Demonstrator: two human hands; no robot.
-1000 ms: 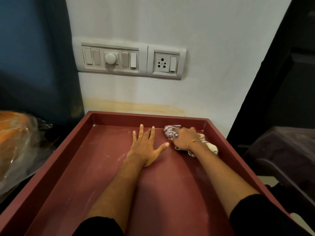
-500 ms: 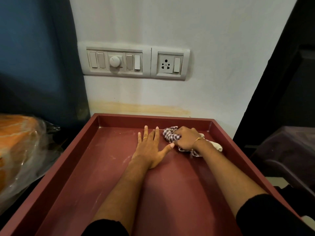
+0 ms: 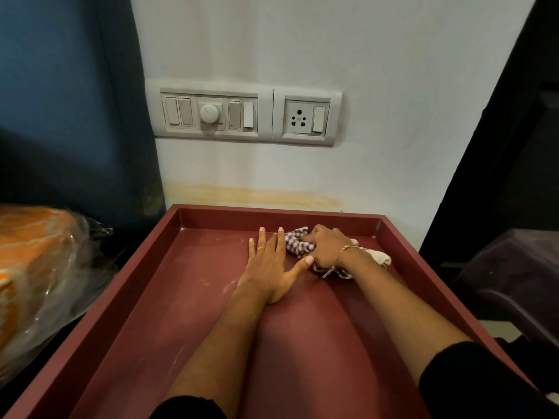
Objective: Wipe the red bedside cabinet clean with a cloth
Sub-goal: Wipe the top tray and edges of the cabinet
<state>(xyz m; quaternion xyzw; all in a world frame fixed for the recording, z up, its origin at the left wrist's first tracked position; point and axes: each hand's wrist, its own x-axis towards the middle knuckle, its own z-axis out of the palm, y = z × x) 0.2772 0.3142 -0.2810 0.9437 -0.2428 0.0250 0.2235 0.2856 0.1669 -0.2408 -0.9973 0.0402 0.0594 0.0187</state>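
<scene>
The red bedside cabinet (image 3: 157, 297) has a recessed top with a raised rim; dusty white streaks mark its surface. My right hand (image 3: 328, 246) presses a bunched checked cloth (image 3: 295, 244) onto the top near the far right corner, fingers closed over it. A cream end of the cloth sticks out behind my wrist. My left hand (image 3: 269, 267) lies flat on the top just left of the cloth, fingers spread, thumb touching my right hand.
A white wall with a switch panel (image 3: 208, 114) and a socket (image 3: 305, 117) rises behind the cabinet. An orange bundle in clear plastic (image 3: 36, 267) lies to the left. A dark stool or bin (image 3: 511, 273) stands to the right.
The view has shifted, so the cabinet sits lower and further right in the frame. My right hand with the cloth has edged slightly toward the far rim; the left hand stays flat.
</scene>
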